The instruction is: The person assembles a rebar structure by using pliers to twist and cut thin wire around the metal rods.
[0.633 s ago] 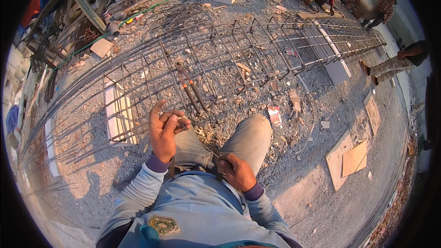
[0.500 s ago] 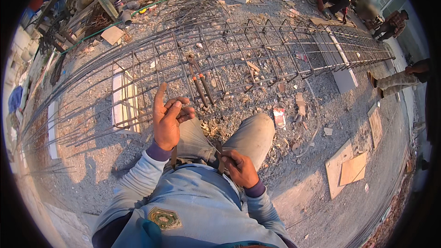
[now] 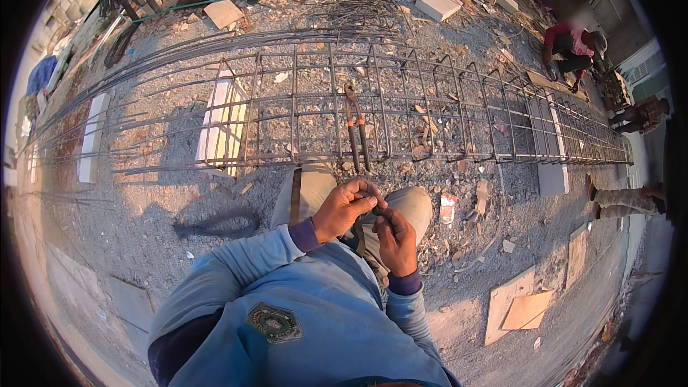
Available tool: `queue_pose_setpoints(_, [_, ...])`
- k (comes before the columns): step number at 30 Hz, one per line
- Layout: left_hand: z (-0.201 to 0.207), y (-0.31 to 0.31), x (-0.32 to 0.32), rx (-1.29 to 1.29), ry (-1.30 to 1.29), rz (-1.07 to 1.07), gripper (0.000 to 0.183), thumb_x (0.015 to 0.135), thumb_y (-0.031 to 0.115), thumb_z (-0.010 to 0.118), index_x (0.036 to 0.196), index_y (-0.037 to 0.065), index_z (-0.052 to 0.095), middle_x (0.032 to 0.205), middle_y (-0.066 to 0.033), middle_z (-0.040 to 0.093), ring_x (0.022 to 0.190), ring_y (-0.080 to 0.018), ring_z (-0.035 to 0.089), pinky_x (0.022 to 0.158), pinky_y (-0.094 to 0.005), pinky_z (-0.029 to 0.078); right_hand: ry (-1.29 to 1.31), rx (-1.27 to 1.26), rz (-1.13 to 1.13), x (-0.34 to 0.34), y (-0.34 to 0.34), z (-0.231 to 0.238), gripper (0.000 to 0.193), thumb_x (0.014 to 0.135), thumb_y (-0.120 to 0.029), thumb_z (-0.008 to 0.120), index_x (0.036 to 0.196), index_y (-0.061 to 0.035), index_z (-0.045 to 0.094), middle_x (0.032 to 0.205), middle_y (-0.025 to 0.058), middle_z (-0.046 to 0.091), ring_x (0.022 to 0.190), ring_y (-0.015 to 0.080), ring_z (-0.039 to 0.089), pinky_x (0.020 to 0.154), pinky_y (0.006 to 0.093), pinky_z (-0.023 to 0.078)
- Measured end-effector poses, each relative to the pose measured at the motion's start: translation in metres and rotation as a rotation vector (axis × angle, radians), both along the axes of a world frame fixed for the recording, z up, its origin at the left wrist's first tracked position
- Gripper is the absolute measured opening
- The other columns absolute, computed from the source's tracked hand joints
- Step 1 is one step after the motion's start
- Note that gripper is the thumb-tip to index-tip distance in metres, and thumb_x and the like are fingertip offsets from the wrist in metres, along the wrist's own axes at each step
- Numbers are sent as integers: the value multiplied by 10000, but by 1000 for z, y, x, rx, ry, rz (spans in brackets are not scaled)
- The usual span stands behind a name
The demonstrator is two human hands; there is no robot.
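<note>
My left hand [image 3: 350,208] and my right hand [image 3: 396,242] meet above my lap, fingertips almost touching. Each has thumb and fingers closed in a pinch. A small dark thing [image 3: 378,211] shows between them, too small to name. A dark strap [image 3: 359,235] hangs just below the hands, partly hidden. Beyond my knees lies a long rebar cage [image 3: 423,157] of bars and square stirrups. Long-handled pincers [image 3: 356,132] with orange and black grips lie at the cage, handles toward me.
White blocks [image 3: 221,125] and a grey block [image 3: 553,178] sit under the cage. A dark wire-like bundle [image 3: 218,223] lies on the gravel at left. Boards [image 3: 510,306] lie at right. A person in red [image 3: 571,46] crouches at the far right; others are beyond.
My left hand has come down from its raised, pointing pose and moved right to meet my right hand. The right hand has risen slightly. The view has turned, shifting the cage across it.
</note>
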State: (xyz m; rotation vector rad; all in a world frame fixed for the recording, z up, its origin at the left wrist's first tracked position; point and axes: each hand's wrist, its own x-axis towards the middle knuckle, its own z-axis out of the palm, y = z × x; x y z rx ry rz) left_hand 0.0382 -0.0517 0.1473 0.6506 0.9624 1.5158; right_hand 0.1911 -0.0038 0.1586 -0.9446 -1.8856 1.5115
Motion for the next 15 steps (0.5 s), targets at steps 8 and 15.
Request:
queue_pose_setpoints(8, [14,11,-57,13,25,215,266,906,84,577,1158,29,510,1063,-73,591,993,-158,581,883,-311,465,71,-234,-78,-18,47,23,190,915,-74,503,1047,15,607,669,-8,511,556,38,406,497,199,322])
queue_pose_setpoints(15, [115,-21,-152,294,908,749,686,775,134,756,1342,24,386,1225,-159,544,1084,-240,584,911,-363,486,372,-19,-388,-26,94,103,193,907,-97,493,1012,20,605,592,-21,441,503,42,323,444,199,227])
